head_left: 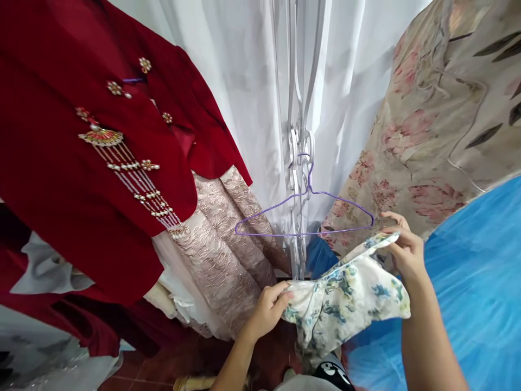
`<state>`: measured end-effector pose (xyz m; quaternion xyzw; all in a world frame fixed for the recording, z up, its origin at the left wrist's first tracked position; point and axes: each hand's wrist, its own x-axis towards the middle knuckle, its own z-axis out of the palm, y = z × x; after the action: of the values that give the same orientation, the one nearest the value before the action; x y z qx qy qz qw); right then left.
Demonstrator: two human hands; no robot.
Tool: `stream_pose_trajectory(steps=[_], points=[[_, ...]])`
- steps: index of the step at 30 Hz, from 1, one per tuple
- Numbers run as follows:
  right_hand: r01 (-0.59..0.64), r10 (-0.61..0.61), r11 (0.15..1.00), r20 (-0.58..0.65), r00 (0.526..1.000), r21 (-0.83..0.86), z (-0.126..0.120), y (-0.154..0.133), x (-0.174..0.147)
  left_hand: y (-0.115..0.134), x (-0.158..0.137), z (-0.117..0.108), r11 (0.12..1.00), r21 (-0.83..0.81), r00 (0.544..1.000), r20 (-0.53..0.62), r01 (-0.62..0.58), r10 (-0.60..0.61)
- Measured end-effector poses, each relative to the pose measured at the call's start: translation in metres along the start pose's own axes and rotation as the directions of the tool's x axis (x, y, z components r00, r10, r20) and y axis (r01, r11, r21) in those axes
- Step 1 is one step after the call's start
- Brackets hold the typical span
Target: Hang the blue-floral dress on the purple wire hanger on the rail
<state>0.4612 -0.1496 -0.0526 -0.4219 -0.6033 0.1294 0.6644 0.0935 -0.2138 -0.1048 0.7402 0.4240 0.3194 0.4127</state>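
A white garment with blue and green floral print is stretched between my two hands at the lower middle. My left hand pinches its left upper corner, thumb on top. On the other side, my right hand grips the upper right edge between thumb and fingers, with one finger raised. Just above the garment, an empty purple wire hanger hangs by its hook from a white metal stand. The hanger's right end is close to my right fingers, not held by them.
At the left hangs a dark red jacket with beaded ornaments, over a pale pink textured skirt. A beige floral dress and a blue tulle skirt hang at the right. White curtains stand behind the stand.
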Motion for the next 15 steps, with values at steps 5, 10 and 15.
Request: stream_pose_trajectory(steps=[5, 10, 15], points=[[-0.162, 0.158, 0.986, 0.095, 0.983, 0.034, 0.018, 0.023, 0.029, 0.009, 0.007, -0.025, 0.993, 0.085, 0.987, -0.138, -0.076, 0.088], [-0.468, 0.398, 0.86, 0.303, 0.866, 0.204, 0.018, 0.027, 0.036, 0.007, 0.006, -0.032, 0.984, 0.141, 0.985, -0.119, -0.109, 0.126], [-0.696, 0.519, 0.653, 0.494, 0.698, 0.298, 0.037, 0.013, 0.035, -0.01, 0.003, -0.028, 0.987, 0.15, 0.984, -0.163, -0.054, 0.078]])
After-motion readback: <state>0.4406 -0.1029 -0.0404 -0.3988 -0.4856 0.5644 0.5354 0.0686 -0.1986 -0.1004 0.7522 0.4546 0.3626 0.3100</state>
